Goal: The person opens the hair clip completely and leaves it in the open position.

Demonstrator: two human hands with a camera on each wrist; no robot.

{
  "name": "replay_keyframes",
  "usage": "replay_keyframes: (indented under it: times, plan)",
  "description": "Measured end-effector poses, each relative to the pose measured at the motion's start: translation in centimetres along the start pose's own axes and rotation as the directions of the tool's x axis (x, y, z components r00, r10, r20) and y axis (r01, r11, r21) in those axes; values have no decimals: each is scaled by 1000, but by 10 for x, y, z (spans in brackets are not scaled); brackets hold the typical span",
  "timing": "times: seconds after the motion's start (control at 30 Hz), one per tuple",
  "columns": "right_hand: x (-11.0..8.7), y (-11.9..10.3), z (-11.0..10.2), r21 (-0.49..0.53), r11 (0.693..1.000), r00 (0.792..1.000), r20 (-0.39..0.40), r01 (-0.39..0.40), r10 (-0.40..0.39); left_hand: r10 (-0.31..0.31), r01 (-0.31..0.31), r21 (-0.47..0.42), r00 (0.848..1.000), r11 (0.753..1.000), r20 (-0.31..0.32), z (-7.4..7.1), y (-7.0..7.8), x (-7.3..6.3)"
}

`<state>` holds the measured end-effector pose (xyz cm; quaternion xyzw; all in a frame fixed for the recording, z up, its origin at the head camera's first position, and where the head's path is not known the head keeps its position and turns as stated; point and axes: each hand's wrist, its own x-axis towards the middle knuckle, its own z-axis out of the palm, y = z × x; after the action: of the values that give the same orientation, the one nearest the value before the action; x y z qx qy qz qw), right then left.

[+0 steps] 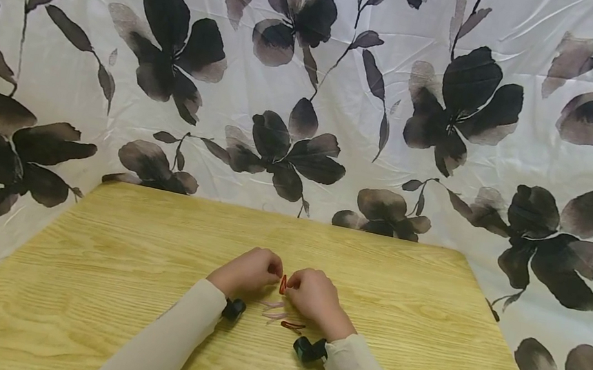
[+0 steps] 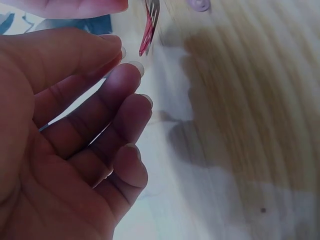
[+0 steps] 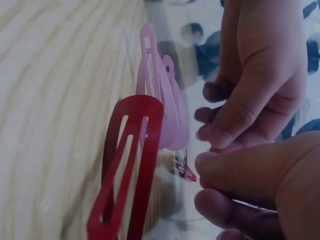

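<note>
A red snap hair clip (image 1: 283, 284) lies on the wooden table (image 1: 142, 264) between the two hands. My left hand (image 1: 257, 269) is just left of it, fingers loosely bent, thumb near the index finger; the left wrist view shows a gap between these fingers and the red clip (image 2: 149, 30). On the other side, my right hand (image 1: 312, 292) has its fingertips close beside the clip, which is not between them in the right wrist view. Pink hair clips (image 3: 162, 95) and another red hair clip (image 3: 130, 165) lie nearer the body, beside the right hand.
Black wrist cameras (image 1: 233, 310) sit on both wrists, the right one close to the nearer red clip. A white curtain (image 1: 300, 94) with dark flowers hangs behind and around the table. Light glares on the table's near edge.
</note>
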<state>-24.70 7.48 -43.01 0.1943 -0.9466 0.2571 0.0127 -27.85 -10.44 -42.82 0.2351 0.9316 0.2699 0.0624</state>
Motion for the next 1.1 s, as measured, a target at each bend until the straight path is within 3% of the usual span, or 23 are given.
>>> replay_keyframes:
  times: [0.53, 0.97, 1.1]
  plan:
    - [8, -5, 4, -47, 997, 998, 22, -63, 64, -9, 9, 41, 1000, 999, -2, 1, 1, 17]
    - [9, 0, 7, -30, 998, 998, 7, -55, 55, 16, -15, 52, 1000, 999, -26, 5, -2, 20]
    - [8, 1, 8, -24, 997, 997, 17, -75, 76, 8, -8, 1, 999, 1000, -34, 5, -6, 17]
